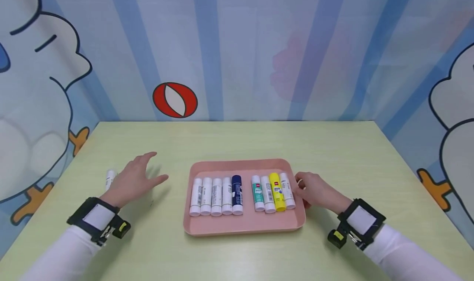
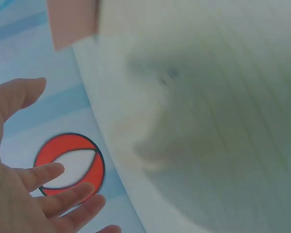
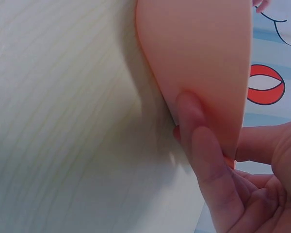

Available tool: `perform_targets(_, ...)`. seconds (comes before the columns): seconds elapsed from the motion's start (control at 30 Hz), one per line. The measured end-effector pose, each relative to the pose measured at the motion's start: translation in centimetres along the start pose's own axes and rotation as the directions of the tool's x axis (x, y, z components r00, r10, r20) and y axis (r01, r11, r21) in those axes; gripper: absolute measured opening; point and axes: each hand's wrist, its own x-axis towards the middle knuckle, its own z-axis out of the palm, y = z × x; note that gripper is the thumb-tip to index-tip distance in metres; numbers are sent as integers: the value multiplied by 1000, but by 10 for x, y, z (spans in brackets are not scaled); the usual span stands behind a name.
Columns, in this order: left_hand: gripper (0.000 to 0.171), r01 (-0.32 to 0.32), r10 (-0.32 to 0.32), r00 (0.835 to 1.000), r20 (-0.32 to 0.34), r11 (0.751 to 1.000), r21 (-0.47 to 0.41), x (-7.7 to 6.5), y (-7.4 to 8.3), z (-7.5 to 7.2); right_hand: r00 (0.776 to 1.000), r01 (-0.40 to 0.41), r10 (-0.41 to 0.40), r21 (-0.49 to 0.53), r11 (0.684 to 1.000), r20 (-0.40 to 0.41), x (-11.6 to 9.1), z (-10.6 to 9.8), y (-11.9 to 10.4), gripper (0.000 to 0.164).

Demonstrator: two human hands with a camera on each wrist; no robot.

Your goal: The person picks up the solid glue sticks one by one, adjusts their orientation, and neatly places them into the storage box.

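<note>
A pink tray (image 1: 244, 226) sits on the table with two groups of glue sticks lying in it. On its left side are several white glue sticks (image 1: 216, 196) and a dark blue one (image 1: 237, 195). The right group has a teal one (image 1: 257, 193), a yellow one (image 1: 277, 192) and two white ones. My right hand (image 1: 314, 190) pinches the tray's right edge; the right wrist view shows fingers (image 3: 207, 150) against the outer wall and the thumb at the rim. My left hand (image 1: 133, 180) is held over the table with fingers spread, holding nothing.
Another white glue stick (image 1: 110, 178) is on the table at the left, partly hidden behind my left hand. A pale yellow-green table (image 1: 237, 141) runs back to a blue striped backdrop (image 1: 237, 54) with cartoon prints, including a red and white ball (image 1: 190, 100).
</note>
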Motion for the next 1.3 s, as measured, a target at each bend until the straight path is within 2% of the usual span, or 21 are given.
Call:
perform_targets(0.23, 91, 71, -58, 995, -83, 985, 160, 1, -42, -14, 1000, 10, -10, -4, 1000, -3, 2, 0, 1, 18)
perform_targets(0.4, 92, 160, -152, 987, -59, 972, 174, 0, -71, -24, 1000, 8, -8, -2, 1000, 0, 1, -1, 2, 18)
perform_targets(0.57, 92, 225, -223, 974, -32, 959, 173, -1, -90, -24, 1000, 8, -8, 7, 1000, 5, 1, 0, 1, 18)
perform_targets(0.73, 88, 294, -300, 954, 8, 938, 182, -2, -97, -21, 1000, 18, -18, 9, 1000, 7, 1, 0, 1, 17)
perform_targets(0.83, 82, 311, -323, 946, 35, 932, 188, -2, -97, -22, 1000, 20, -20, 3, 1000, 6, 1, 0, 1, 17)
perform_targets(1.13, 51, 299, -321, 943, 87, 933, 198, -3, -92, -27, 1000, 11, -11, 9, 1000, 6, 0, -1, 1, 18)
perform_targets(1.3, 42, 307, -325, 943, 79, 935, 179, -4, -90, -27, 1000, 3, -3, 9, 1000, 5, 0, -1, 1, 18)
